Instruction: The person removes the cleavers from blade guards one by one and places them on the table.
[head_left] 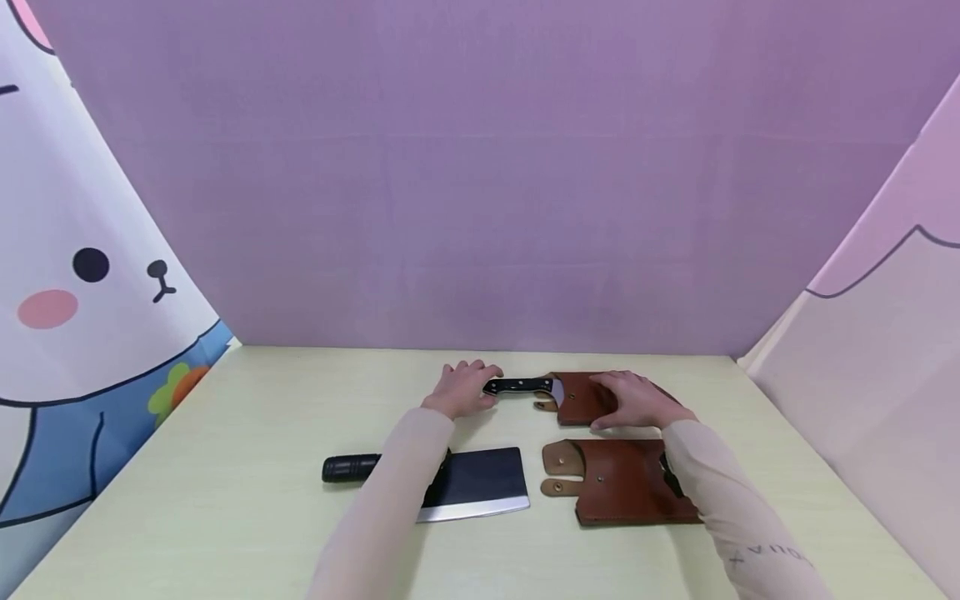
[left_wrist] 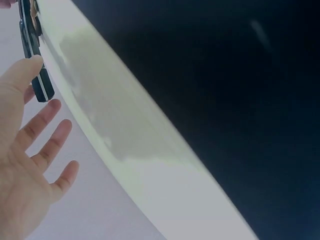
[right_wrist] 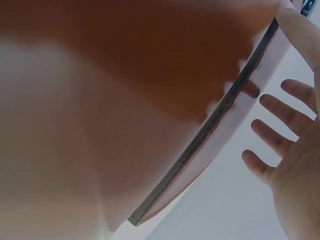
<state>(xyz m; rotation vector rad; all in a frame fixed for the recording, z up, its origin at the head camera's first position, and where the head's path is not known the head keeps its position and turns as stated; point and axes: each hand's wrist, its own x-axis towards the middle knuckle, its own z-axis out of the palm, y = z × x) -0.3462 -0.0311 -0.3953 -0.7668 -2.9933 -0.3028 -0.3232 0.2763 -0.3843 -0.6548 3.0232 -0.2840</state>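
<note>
Thumb on top, finger below, and the left hand (head_left: 467, 390) has the butt of the black-handled knife (head_left: 525, 385) in a pinch, its other fingers spread clear! That knife lies toward twelve o'clock on the pale table (head_left: 277, 425), handle aimed at nine, a sliver of bare blade showing at the mouth of the brown case (head_left: 581, 398) on its three o'clock side. Over that case goes the right hand (head_left: 637, 400), fingers straight and fanned, thumb down at the near edge. Now to seven o'clock of the knife: a big cleaver (head_left: 483, 475) lies flat, handle toward nine, part of it behind the left sleeve (head_left: 382, 508). Across at the cleaver's three o'clock sits a second leather pouch (head_left: 622, 483), flap and strap pointing to nine, its far end under the right sleeve (head_left: 731, 492).
</note>
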